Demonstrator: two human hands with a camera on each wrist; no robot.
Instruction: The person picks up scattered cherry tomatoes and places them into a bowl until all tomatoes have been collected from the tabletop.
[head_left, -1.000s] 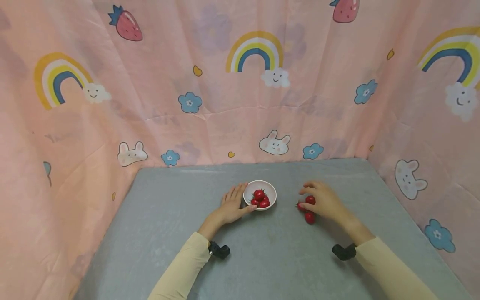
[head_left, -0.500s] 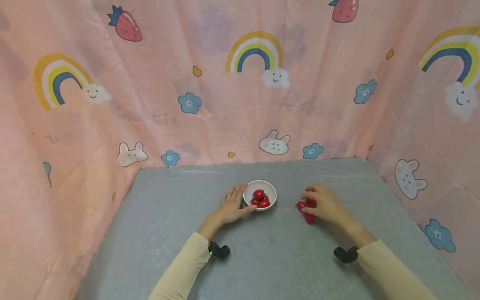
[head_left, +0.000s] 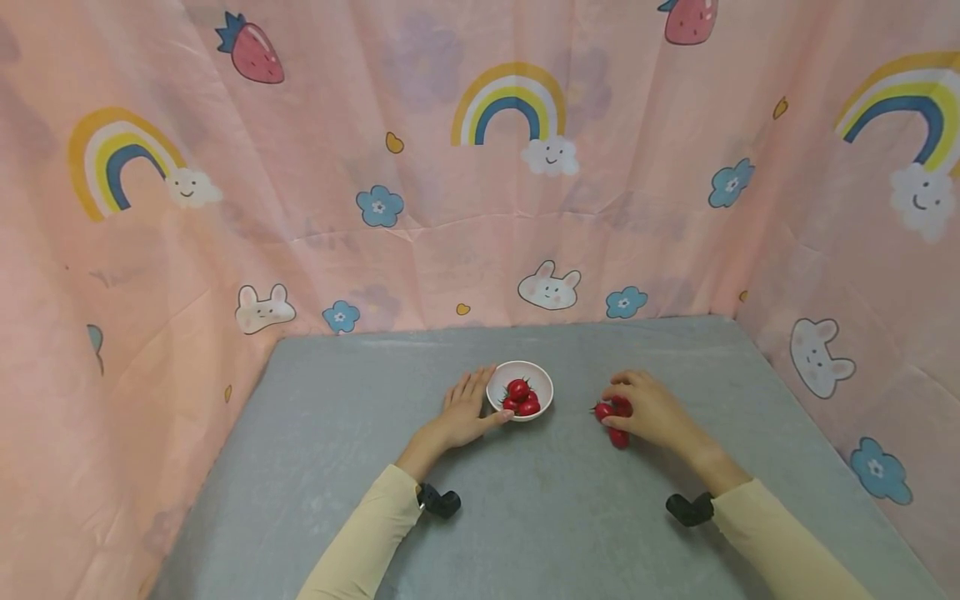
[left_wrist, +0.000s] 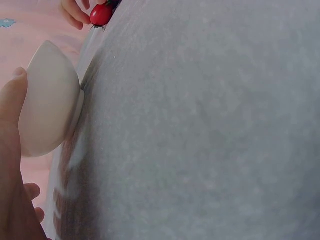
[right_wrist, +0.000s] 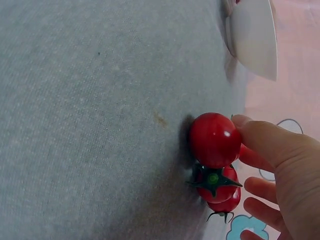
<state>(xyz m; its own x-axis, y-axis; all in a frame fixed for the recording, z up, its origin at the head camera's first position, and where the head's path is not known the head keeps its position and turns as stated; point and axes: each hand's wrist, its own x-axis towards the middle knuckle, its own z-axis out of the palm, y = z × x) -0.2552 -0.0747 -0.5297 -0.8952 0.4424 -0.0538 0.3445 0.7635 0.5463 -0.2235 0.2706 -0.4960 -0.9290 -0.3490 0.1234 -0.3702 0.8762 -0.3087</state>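
Note:
My left hand [head_left: 461, 412] rests against the left side of a small white bowl [head_left: 538, 377], its fingers extended and the thumb at the near rim. Inside the bowl lie several red cherry tomatoes [head_left: 518, 389] with green stems. To the right, my right hand [head_left: 651, 410] is over three more cherry tomatoes [right_wrist: 215, 140] bunched on the table. Its thumb and fingers close around one of them; the hand partly hides the group in the head view. In the left wrist view, the left thumb [left_wrist: 14, 95] touches the outside of the bowl.
A grey table [head_left: 547, 517] stretches out under both arms. Pink curtains [head_left: 315, 167] with rainbow and rabbit prints hang behind and at both sides. Each wrist wears a black camera mount [head_left: 441, 502].
My right hand has come down slightly nearer and its thumb and fingers have drawn in around the cherry tomatoes. The left hand and the bowl have stayed still.

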